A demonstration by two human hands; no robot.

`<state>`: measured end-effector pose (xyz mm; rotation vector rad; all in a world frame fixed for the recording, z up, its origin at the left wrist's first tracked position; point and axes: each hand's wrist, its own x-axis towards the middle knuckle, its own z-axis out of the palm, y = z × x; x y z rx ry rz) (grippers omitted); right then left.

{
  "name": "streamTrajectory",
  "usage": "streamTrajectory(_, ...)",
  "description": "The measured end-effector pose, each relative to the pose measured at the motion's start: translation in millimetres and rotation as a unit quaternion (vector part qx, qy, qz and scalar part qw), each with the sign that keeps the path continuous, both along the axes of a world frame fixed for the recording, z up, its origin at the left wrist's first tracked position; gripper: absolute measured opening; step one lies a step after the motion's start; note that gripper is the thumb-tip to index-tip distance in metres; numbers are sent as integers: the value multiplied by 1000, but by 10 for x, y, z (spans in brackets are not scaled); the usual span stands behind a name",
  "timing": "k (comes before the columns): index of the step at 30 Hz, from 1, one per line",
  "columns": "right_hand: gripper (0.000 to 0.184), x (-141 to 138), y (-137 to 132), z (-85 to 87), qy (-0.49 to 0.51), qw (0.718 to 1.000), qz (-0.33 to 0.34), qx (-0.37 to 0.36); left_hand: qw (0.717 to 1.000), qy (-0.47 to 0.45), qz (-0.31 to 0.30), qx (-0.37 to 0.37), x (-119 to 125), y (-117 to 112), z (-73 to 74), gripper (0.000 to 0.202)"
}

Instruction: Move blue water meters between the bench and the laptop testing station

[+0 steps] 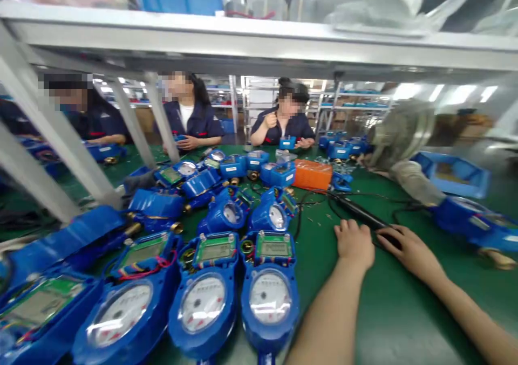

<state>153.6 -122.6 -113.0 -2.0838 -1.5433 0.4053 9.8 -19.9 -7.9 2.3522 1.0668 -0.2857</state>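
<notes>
We rest our left hand (pixel 355 243) curled, knuckles down and holding nothing, on the green table (pixel 388 311), while our right hand (pixel 408 250) closes over the black tool (pixel 366 214) just beside the blue meters (pixel 269 295).

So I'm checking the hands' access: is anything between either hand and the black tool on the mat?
Nothing visible. The right hand already rests on the black tool, and the left hand lies right beside it.
</notes>
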Motion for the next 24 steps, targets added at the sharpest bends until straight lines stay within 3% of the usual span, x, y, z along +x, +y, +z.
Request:
streamTrajectory(4,31,56,-90,246,34,997,-16,-63,1000,-8,3,16,-43,4,-124,23)
streamTrajectory(16,16,-470,25,634,62,989,-97,-89,999,-15,-17,36,-89,-50,-270,19)
streamTrajectory(24,21,-433,8,859,204,975,-69,-60,993,-40,93,60,-156,71,-396,13)
